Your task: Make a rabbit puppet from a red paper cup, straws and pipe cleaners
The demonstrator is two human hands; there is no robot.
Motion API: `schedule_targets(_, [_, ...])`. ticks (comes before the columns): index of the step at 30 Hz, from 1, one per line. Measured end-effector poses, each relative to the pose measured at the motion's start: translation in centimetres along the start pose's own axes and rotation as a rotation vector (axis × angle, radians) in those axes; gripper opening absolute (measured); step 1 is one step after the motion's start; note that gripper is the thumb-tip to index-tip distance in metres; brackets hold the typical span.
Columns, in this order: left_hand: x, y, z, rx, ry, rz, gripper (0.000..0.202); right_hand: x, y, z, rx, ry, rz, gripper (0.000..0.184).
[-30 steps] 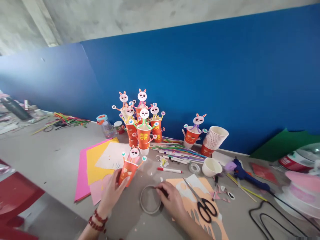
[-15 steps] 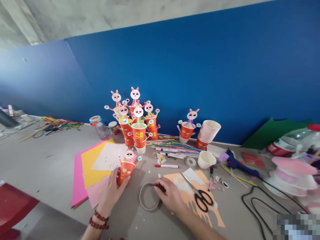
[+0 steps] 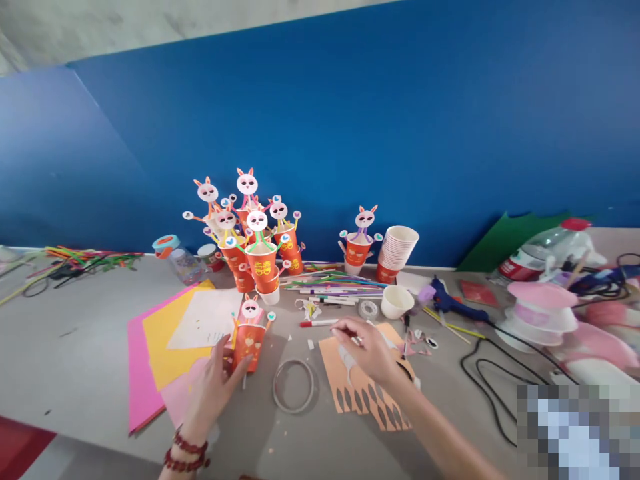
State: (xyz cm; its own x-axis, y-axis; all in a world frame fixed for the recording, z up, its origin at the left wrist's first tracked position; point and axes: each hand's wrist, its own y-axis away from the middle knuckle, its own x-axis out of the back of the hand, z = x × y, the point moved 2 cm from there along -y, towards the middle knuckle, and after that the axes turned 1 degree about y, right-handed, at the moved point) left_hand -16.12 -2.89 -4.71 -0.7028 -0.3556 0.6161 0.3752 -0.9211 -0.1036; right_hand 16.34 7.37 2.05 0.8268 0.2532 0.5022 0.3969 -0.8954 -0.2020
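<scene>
My left hand [image 3: 213,387] curls around a red paper cup rabbit [image 3: 247,343] that stands on the grey table [image 3: 75,347], with the thumb at the cup's base. My right hand [image 3: 373,352] hovers over a peach paper cut-out [image 3: 360,397]. Its fingertips are pinched together just right of a red marker [image 3: 316,323], and I cannot make out what they hold. A clear tape ring [image 3: 293,385] lies flat between the two hands. The scissors are almost hidden under my right hand.
A cluster of finished cup rabbits [image 3: 255,247] stands by the blue wall. Pink and yellow sheets [image 3: 160,347] lie to the left. Straws and pens [image 3: 335,283], a white cup [image 3: 397,301], stacked cups [image 3: 397,250], a glue gun [image 3: 453,303] and its black cable [image 3: 490,373] are to the right.
My right hand left the tape ring and moved up and right toward the red marker. The cup rabbit now stands upright in my left hand. The view panned right.
</scene>
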Motion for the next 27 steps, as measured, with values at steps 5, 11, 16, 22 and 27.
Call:
schedule_targets(5, [-0.7,-0.4,-0.2,-0.007,0.009,-0.052,0.068,2.8,2.2,2.4,-0.082,0.004,0.091,0.026])
schedule_targets(11, [-1.1,-0.7,0.3,-0.034,0.048,-0.048,0.068,3.6,6.2,5.2,-0.145,0.082,0.144,0.029])
schedule_targets(16, [-0.3,-0.5,1.2,-0.054,-0.026,0.029,0.064,3.1,7.6,6.0,-0.111,0.261,0.162,0.026])
schedule_targets(22, [0.4,0.4,2.0,-0.050,-0.106,0.077,0.062,2.0,7.2,6.2,0.085,0.351,0.190,0.022])
schedule_targets(27, [-0.4,0.0,1.7,-0.055,-0.144,0.058,0.073,1.3,7.3,7.0,0.100,0.349,0.206,0.022])
